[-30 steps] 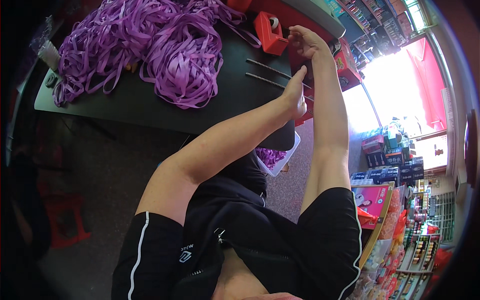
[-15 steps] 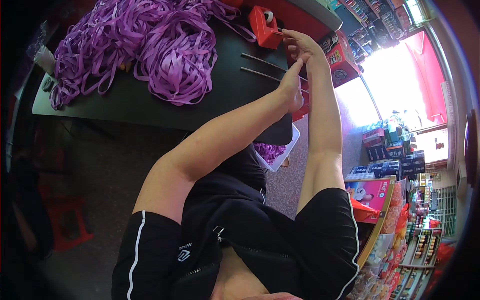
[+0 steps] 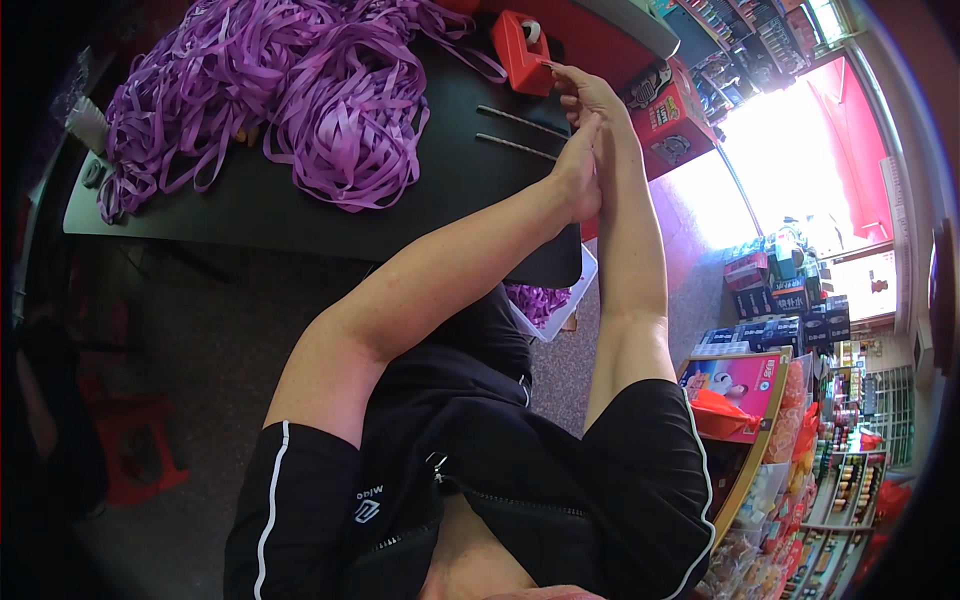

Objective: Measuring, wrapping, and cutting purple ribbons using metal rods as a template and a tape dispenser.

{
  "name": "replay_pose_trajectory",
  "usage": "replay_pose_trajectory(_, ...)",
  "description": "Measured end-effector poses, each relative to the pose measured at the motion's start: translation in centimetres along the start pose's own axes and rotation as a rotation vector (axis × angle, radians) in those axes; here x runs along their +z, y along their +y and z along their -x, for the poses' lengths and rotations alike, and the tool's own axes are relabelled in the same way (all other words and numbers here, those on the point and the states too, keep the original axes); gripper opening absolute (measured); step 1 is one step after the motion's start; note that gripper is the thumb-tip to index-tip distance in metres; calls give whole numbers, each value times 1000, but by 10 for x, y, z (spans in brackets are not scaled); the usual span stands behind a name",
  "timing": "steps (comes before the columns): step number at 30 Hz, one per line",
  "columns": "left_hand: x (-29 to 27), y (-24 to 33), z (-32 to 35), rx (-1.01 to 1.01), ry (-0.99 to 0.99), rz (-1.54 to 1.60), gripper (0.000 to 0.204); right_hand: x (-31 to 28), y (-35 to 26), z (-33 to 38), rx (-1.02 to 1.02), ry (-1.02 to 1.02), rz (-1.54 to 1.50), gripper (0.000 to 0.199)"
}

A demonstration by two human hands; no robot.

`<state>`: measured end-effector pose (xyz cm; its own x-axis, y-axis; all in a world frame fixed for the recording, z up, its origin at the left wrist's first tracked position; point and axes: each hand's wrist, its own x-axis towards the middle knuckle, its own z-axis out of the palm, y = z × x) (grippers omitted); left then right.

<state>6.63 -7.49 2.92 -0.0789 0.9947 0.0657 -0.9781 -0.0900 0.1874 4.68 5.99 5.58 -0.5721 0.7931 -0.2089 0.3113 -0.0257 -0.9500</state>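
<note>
At the table's far right edge, my right hand (image 3: 588, 97) reaches to a red tape dispenser (image 3: 522, 55) holding a small pale roll. Its fingertips are pinched together at the dispenser's cutting end, on what looks like the end of the tape; the tape itself barely shows. My left hand (image 3: 578, 170) lies close against the right wrist, thumb side up, its fingers mostly hidden behind the right arm. Two thin, patterned rods (image 3: 517, 146) jut out side by side on the table, left of my hands, with their right ends hidden. A big heap of purple ribbon (image 3: 350, 120) lies to the left.
The dark table (image 3: 300, 225) has a rounded near corner. Below it stands a white bin (image 3: 578, 302) with purple ribbon pieces. A red box (image 3: 672, 118) stands beyond my right arm. At right are a goods-laden counter (image 3: 745, 470) and stacked boxes (image 3: 790, 300); a red stool (image 3: 140, 450) stands lower left.
Both hands have shifted slightly left in the picture, the right fingertips staying at the dispenser. My left hand has come closer against the right wrist. The whole view has shifted a little.
</note>
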Motion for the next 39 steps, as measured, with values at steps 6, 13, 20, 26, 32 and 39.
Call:
replay_pose_trajectory(6, -7, -2, -9, -25, 8, 21, 44, -1, 10, -16, -81, 73, 143, 27)
replay_pose_trajectory(13, -7, 3, -6, 27, 41, -17, 48, 8, 10, -25, -212, 111, 446, 33)
replay_pose_trajectory(20, -5, 2, -4, 9, 64, -8, 47, -5, 25, -60, -424, 95, 758, 28)
replay_pose_trajectory(26, -14, -1, -15, 50, -37, 2, 47, -9, 19, -67, -683, 65, 1245, 26)
replay_pose_trajectory(32, 2, 6, 0, -42, 90, 6, 52, -16, 22, -9, -217, -71, 158, 25)
replay_pose_trajectory(39, -16, -3, -14, -22, 232, -108, 42, -80, 29, 89, -219, 34, 9, 26)
